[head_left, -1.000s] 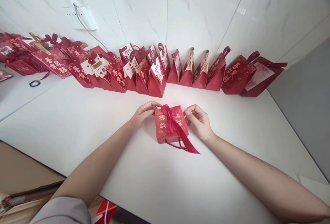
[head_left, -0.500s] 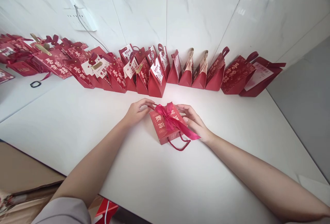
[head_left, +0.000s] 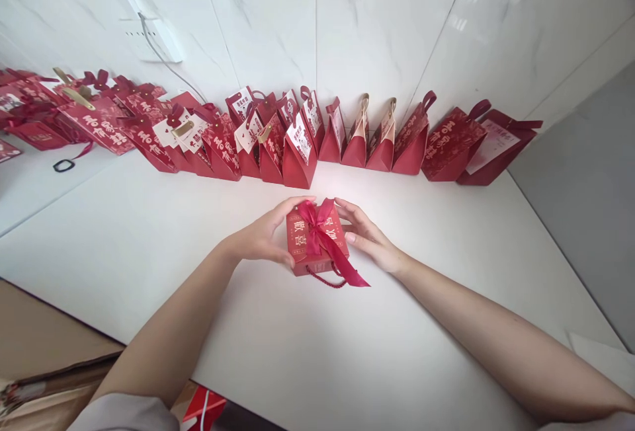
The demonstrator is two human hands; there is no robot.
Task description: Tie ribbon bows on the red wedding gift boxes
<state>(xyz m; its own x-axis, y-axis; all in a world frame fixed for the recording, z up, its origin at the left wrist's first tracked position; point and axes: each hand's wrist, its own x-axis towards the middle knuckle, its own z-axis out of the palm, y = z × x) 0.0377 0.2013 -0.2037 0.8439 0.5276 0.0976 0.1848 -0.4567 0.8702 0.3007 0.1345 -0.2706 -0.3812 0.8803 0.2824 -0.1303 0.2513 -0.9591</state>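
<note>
A small red gift box (head_left: 299,238) with gold characters lies on the white table in front of me. Tied over it is a crimson ribbon bow (head_left: 318,225), one tail trailing toward the lower right. From its near side hangs a dark red cord handle (head_left: 323,281). My left hand (head_left: 262,234) grips the box's left side, thumb at the near corner and fingers at the far edge. On the opposite side, my right hand (head_left: 370,238) holds the right edge with its thumb and bent fingers. The undersides of the fingers are partly hidden.
Along the tiled wall stands a row of red gift boxes (head_left: 300,166) with ribbon loops. More boxes (head_left: 96,123) crowd the far left, near a black loop (head_left: 63,165). A wall socket (head_left: 153,41) has a grey cable. Cardboard (head_left: 44,332) sits below the table's left edge.
The box has turned to lie squarer to me and shifted slightly left. My left hand has moved from its far corner to wrap round its left side.
</note>
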